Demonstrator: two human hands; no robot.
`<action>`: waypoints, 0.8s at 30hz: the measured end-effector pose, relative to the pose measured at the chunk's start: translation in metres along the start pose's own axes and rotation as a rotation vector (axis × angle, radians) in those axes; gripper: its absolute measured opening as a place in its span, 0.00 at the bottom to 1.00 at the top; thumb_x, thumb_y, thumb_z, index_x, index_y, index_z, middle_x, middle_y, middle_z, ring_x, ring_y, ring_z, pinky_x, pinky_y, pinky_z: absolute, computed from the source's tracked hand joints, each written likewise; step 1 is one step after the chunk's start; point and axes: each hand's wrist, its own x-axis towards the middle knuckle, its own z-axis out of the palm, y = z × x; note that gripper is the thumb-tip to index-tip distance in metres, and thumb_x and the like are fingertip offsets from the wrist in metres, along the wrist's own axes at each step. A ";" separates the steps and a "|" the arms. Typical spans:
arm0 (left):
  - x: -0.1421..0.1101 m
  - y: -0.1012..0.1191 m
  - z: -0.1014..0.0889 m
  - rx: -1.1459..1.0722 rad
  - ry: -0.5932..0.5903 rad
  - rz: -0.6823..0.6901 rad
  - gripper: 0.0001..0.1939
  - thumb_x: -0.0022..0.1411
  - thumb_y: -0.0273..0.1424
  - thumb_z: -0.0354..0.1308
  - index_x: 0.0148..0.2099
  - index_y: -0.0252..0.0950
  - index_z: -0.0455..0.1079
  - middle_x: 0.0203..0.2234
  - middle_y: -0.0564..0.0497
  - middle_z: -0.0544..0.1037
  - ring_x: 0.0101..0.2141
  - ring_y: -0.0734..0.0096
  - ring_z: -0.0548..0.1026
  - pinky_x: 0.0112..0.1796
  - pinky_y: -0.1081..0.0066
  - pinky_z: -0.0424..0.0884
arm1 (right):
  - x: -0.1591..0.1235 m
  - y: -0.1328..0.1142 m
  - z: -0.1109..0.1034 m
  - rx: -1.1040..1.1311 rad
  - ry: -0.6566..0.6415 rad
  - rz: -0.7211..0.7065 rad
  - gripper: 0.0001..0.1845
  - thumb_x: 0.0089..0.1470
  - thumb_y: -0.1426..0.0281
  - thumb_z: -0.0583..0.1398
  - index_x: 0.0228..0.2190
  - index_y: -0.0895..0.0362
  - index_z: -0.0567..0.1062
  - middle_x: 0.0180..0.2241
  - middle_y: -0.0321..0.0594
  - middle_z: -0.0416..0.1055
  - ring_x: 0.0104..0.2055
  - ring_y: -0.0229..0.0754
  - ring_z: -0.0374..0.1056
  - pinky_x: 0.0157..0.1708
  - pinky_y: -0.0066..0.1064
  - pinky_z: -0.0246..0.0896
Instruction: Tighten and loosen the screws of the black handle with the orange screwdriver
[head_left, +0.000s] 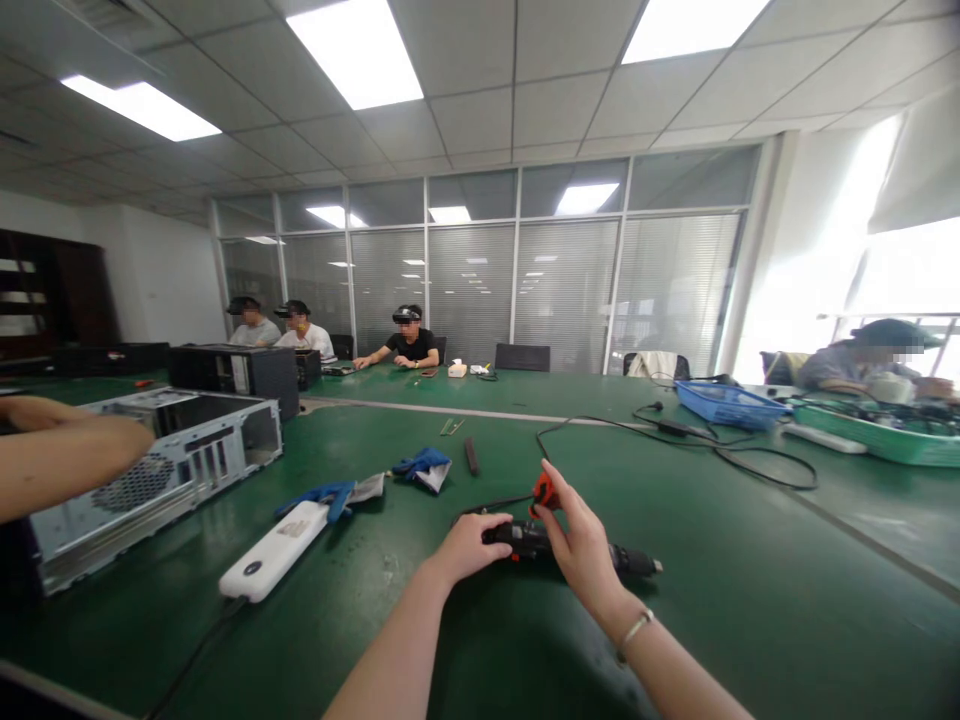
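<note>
A black electric screwdriver [624, 560], or a similar corded tool, lies across the green table in front of me, its pale metal tip to the right. My left hand [474, 548] is closed around its left end. My right hand [583, 545] passes over its middle, with a small red-orange piece [545, 492] with black parts pinched between thumb and fingers. I cannot tell whether that piece is joined to the tool. Beyond my hands lies a dark narrow bar [471, 456]. To the left are crumpled blue and grey gloves [424, 468].
A white power strip [276, 550] with a cable lies at left, before an open metal computer case [187, 450]. Another person's arm [75, 455] reaches over the case. Black cables [765, 482], a blue basket [724, 405] and a green basket [885, 430] are at right. Several people sit around.
</note>
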 end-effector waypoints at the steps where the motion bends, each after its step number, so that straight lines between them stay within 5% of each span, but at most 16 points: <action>1: -0.001 0.001 0.000 0.000 0.007 -0.006 0.26 0.52 0.34 0.63 0.55 0.41 0.71 0.47 0.50 0.77 0.47 0.57 0.74 0.50 0.64 0.66 | 0.000 -0.001 0.000 0.014 -0.011 0.002 0.29 0.62 0.70 0.49 0.63 0.51 0.51 0.47 0.44 0.67 0.48 0.45 0.67 0.46 0.37 0.67; 9: -0.005 0.010 -0.004 0.000 0.009 -0.013 0.26 0.51 0.33 0.63 0.54 0.42 0.71 0.47 0.52 0.77 0.48 0.57 0.74 0.51 0.64 0.66 | -0.004 0.000 0.002 0.010 -0.038 0.053 0.29 0.60 0.69 0.52 0.62 0.49 0.53 0.46 0.45 0.67 0.44 0.46 0.69 0.44 0.38 0.68; 13: -0.006 0.011 -0.004 0.004 -0.015 -0.022 0.27 0.51 0.33 0.62 0.56 0.41 0.70 0.48 0.51 0.77 0.48 0.56 0.73 0.52 0.63 0.65 | -0.005 0.000 0.004 0.052 -0.045 0.030 0.30 0.61 0.70 0.50 0.63 0.49 0.50 0.52 0.45 0.65 0.51 0.45 0.66 0.50 0.39 0.65; 19: -0.007 0.013 -0.004 -0.010 -0.003 -0.024 0.28 0.50 0.32 0.62 0.56 0.41 0.70 0.47 0.52 0.77 0.49 0.55 0.73 0.53 0.62 0.64 | -0.009 0.000 0.003 -0.027 -0.018 -0.006 0.23 0.61 0.66 0.53 0.57 0.51 0.60 0.44 0.45 0.68 0.43 0.46 0.69 0.42 0.38 0.69; 24: -0.006 0.011 -0.003 -0.009 0.011 -0.027 0.28 0.50 0.33 0.63 0.55 0.41 0.71 0.47 0.51 0.77 0.48 0.55 0.74 0.52 0.62 0.66 | -0.010 -0.001 0.004 0.009 -0.028 -0.035 0.27 0.62 0.69 0.50 0.61 0.52 0.53 0.48 0.45 0.69 0.47 0.44 0.69 0.46 0.36 0.68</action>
